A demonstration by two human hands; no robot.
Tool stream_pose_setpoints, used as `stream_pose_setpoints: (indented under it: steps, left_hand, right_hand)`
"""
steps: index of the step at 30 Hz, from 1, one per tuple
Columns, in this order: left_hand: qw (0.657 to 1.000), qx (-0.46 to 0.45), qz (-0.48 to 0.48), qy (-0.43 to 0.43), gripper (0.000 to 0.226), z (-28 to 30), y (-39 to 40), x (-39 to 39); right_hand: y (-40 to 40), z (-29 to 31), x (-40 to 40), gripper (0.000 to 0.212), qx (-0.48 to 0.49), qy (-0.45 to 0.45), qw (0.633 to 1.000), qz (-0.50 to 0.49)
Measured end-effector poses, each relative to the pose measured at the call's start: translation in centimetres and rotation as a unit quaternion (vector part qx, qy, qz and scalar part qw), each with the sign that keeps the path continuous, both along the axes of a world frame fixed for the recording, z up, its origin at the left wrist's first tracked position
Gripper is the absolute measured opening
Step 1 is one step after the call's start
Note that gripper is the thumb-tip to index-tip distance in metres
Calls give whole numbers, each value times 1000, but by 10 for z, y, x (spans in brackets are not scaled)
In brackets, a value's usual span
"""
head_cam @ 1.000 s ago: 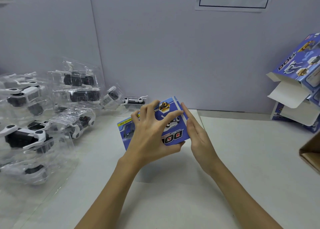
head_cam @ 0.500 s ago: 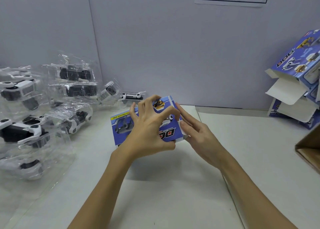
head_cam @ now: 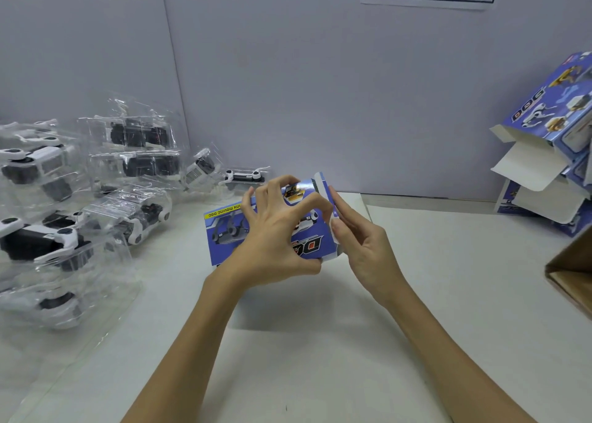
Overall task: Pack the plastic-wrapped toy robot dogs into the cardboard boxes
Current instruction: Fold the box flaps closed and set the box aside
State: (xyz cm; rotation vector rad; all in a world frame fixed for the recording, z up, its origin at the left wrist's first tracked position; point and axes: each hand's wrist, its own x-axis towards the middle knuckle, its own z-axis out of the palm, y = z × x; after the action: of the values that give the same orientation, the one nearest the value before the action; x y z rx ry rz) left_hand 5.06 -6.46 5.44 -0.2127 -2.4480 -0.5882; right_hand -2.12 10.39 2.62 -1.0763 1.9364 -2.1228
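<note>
A blue printed toy box is held above the white table at the middle. My left hand grips it across the top face, fingers curled over the far edge and thumb under the near edge. My right hand presses the box's right end flap with its fingers. Several plastic-wrapped robot dogs lie piled at the left, black and white inside clear bags. What the box holds is hidden.
Open blue boxes with white flaps hanging out are stacked at the right against the wall. A brown carton corner juts in at the right edge. A grey partition wall closes off the back.
The box has turned and settled lower in my left hand. My right hand moved from lying flat along the box's side to pressing on its right end flap.
</note>
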Motion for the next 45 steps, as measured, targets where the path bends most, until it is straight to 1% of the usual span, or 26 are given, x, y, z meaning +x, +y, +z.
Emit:
stream_pose_setpoints:
  steps: [4, 7, 13, 15, 18, 21, 24, 26, 29, 34, 36, 39, 41, 45]
  left_hand:
    - [1000, -9, 11, 16, 62, -2, 1, -2]
    - [999, -3, 23, 27, 63, -3, 3, -3]
    - [999, 6, 28, 39, 74, -4, 3, -5]
    - [998, -9, 35, 44, 79, -5, 2, -6]
    - [996, -62, 40, 54, 82, -9, 1, -6]
    - [993, -95, 23, 67, 83, -10, -1, -7]
    - [989, -121, 6, 90, 88, -12, 6, -9]
    - [987, -130, 1, 97, 96, -14, 11, -11]
    - [987, -126, -2, 103, 105, -16, 11, -11]
    - [987, -123, 5, 102, 111, -16, 11, -11]
    - [987, -115, 7, 108, 110, -16, 11, -12]
    - [989, -93, 4, 116, 109, -16, 7, -12]
    - [990, -85, -2, 113, 109, -15, 5, -12]
    - [992, -72, -16, 104, 108, -16, 4, -13]
  right_hand:
    - [-3, -2, 2, 54, -7, -3, 1000, -2]
    - [-7, -6, 2, 50, -14, -13, 1000, 8]
    - [-11, -13, 4, 45, -18, 4, 1000, -4]
    - [-8, -14, 3, 47, -15, 14, 1000, -14]
    - [-4, -10, 5, 48, -33, 20, 999, -35]
    - [-1, -4, 2, 38, -68, -13, 994, -82]
    - [-2, -2, -2, 26, -110, -95, 985, -97]
    - [-1, -1, -3, 31, -131, -114, 982, -73]
    - [1, 1, -1, 44, -107, -77, 991, -37]
    - [1, -2, 0, 37, -65, -6, 994, -85]
    - [-3, -1, 4, 41, -58, -1, 996, -68]
    - [-10, -2, 11, 55, -43, -10, 999, -8]
    - [-12, -2, 12, 61, -21, 7, 1000, 18]
    - [-12, 0, 13, 63, 7, 60, 998, 13]
